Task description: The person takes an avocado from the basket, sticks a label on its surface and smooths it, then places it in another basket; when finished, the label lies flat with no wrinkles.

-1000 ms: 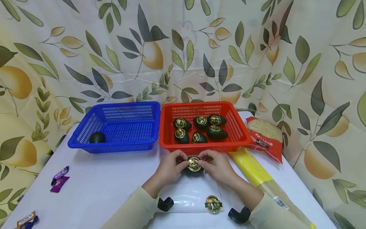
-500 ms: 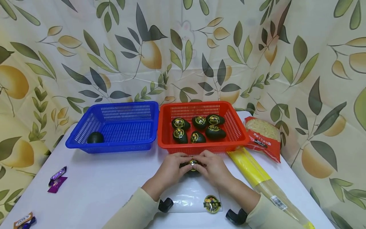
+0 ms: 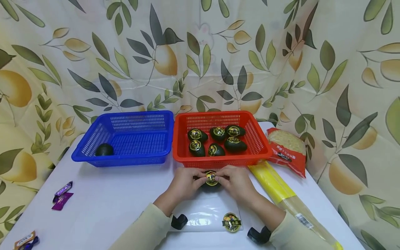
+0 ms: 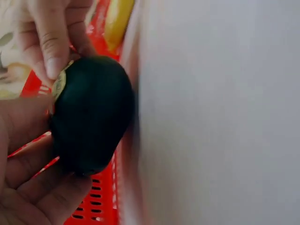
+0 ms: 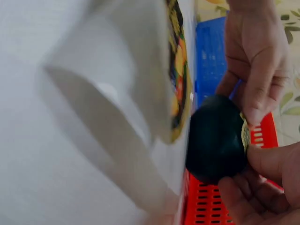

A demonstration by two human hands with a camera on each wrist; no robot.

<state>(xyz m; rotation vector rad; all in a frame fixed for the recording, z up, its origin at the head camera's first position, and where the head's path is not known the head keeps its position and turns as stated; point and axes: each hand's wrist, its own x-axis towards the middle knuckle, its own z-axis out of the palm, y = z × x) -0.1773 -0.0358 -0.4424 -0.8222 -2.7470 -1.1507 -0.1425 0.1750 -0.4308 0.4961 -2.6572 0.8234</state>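
Observation:
A dark green avocado [image 3: 211,188] sits between my two hands, just in front of the red basket. On its upper face is a round black and gold sticker [image 3: 211,178]. My left hand [image 3: 186,182] grips the avocado's left end, its thumb at the sticker's edge. From the other side my right hand [image 3: 235,182] holds it, with the thumb pressing the sticker's right edge. In the left wrist view the avocado [image 4: 96,112] shows from its near side, the sticker mostly turned away. Beneath it lies a clear plastic sheet [image 3: 203,215] with another round sticker [image 3: 232,222].
The red basket [image 3: 254,154] holds several stickered avocados. A blue basket [image 3: 143,158] beside it has one dark fruit [image 3: 104,149]. At right are a red bag [image 3: 285,151] and a long yellow-topped packet [image 3: 278,184]. Wrapped candies [image 3: 62,196] lie at left.
Both hands first closed in over the avocado, their fingers meeting and covering part of the sticker. Now they have parted slightly and the sticker shows again, thumbs at its edges.

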